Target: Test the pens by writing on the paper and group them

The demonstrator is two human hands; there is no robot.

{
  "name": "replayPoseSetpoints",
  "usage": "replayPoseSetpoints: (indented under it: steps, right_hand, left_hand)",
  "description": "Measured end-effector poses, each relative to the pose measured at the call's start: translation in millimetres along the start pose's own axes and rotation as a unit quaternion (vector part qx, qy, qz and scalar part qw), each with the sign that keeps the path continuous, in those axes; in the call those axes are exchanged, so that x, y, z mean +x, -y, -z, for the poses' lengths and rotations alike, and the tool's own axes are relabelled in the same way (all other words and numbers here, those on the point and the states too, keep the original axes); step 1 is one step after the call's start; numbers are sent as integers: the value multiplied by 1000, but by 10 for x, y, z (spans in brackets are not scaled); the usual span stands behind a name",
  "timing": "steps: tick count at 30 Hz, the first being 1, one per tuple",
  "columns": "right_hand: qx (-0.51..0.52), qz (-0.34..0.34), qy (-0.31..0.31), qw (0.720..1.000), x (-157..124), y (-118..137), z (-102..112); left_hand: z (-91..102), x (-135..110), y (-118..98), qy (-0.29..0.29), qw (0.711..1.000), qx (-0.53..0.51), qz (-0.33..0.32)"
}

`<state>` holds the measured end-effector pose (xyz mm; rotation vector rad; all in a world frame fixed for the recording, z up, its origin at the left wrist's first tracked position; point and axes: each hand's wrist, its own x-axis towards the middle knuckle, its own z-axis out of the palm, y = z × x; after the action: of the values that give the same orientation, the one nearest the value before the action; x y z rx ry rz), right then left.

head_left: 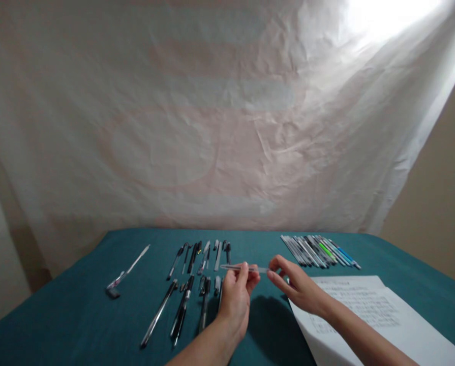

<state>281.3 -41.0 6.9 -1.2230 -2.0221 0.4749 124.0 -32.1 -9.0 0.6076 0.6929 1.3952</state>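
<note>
My left hand is closed around a slim, pale, see-through pen barrel, held level above the cloth with its tapered end to the left. At the barrel's right end, the thumb and fingertips of my right hand are pinched together. Whether a small part sits between those fingertips is too fine to make out. Below and left of my left hand lie several pens with dark parts, among them a long clear pen and a black pen. Part of this row is hidden behind my left hand.
On the green tablecloth, a back row of pens and caps lies beyond my left hand. A thin white piece with a dark end rests far left. Several pens lie side by side at back right. Written sheets lie under my right arm.
</note>
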Motion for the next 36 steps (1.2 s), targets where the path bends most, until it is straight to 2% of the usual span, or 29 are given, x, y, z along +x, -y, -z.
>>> replayPoseSetpoints:
  steps: [3,5,9,11,15,19,27,30,34,36]
  right_hand:
    - [-26,21,-16,999,0,3,-3]
    - [-21,10,-7,1000,8,-17,-17]
    - [72,-45,52,995,12,-42,-16]
    - [95,-48,61,992,4,-29,9]
    - [36,-6,28,999,-19,-6,57]
    - [7,11,25,1000,-23,-34,36]
    - [169,-38,71,982,-5,-35,-2]
    - [157,-1,69,985,-11,2,49]
    - [107,84,76,988,-19,71,72]
    - [82,117,87,986,-23,101,57]
  left_hand:
    - [-4,-6,6,1,1000,-1,1]
    - [-5,-9,12,3,1000,-1,2]
    - [2,-1,20,2,1000,-2,6]
    - [8,8,19,-1,1000,-3,4]
    - [11,16,12,1,1000,-3,0]
    - [4,18,3,3,1000,1,1]
    - [-10,36,-32,3,1000,15,16]
    - [-29,14,-44,16,999,23,38]
    - [-52,-70,-21,104,983,55,142]
    - [-53,-117,3,128,974,60,175]
